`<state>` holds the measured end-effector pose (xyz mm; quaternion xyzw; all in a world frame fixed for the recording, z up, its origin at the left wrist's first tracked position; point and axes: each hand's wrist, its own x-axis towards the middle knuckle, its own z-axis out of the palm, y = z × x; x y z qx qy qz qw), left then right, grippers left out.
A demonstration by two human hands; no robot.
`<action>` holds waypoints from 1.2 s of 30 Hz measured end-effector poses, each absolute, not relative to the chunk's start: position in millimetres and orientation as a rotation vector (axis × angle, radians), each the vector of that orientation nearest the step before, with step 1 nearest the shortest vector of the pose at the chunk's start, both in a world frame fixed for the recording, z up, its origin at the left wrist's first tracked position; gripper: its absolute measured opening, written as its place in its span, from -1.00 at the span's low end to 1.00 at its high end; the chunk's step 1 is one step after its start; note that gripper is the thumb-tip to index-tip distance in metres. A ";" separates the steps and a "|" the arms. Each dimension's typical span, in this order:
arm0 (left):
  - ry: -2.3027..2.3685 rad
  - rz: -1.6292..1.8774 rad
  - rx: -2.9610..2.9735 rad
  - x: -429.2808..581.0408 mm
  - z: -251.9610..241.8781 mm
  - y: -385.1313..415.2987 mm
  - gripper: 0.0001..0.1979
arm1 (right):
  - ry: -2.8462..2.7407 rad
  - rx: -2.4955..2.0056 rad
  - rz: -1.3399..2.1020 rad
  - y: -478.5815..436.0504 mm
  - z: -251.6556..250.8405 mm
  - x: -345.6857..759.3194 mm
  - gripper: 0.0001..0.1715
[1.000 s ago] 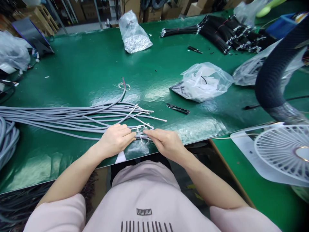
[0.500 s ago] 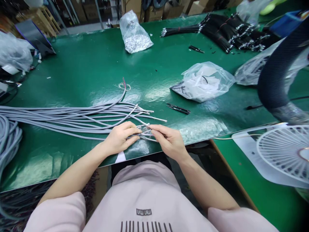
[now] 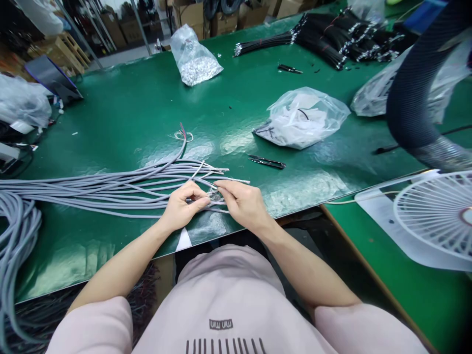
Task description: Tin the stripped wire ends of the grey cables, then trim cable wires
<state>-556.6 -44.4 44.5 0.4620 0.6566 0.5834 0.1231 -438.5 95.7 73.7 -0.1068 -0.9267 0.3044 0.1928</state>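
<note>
Several grey sheathed cables [image 3: 110,189] lie side by side across the green-topped table [image 3: 121,113], their stripped ends fanning out in front of me. My left hand [image 3: 184,204] pinches one cable near its end. Close beside it, my right hand [image 3: 241,202] holds the fine pale strands [image 3: 214,195] coming out of that end. The fingers of both hands nearly meet and partly hide the strands. One longer cable curves away from the bundle and ends in thin coloured wires [image 3: 182,133]. A small pair of black-handled snips [image 3: 266,162] lies beyond my right hand, untouched.
A clear bag of white pieces [image 3: 302,120] and a bag of silver parts [image 3: 193,59] lie on the table. Black wire bundles [image 3: 332,42] sit at the far edge. A grey cable coil [image 3: 16,231] hangs at the left; a white fan [image 3: 435,211] stands at the right.
My hands have drawn closer together around the cable end, and the fingers now gather the strands. The whole scene has shifted slightly as my head turned.
</note>
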 end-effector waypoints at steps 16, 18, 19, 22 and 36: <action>1.422 1.950 0.552 -565.6 47.4 -49.1 -0.78 | -2.276 -0.444 2.215 118.9 86.3 -464.2 -0.56; 1.411 1.943 0.493 -563.6 50.3 -48.5 -0.78 | -2.224 -0.407 2.406 110.8 84.1 -471.0 -0.55; 1.406 1.942 0.474 -562.8 51.3 -48.3 -0.78 | -2.186 -0.373 2.481 108.5 83.0 -473.7 -0.55; 1.391 1.941 0.437 -561.9 52.8 -48.6 -0.79 | -2.045 -0.277 2.664 106.2 79.1 -477.3 -0.62; 1.038 1.963 0.443 -575.0 50.5 -59.9 -0.81 | -1.098 -0.225 3.026 74.7 58.2 -474.2 -0.73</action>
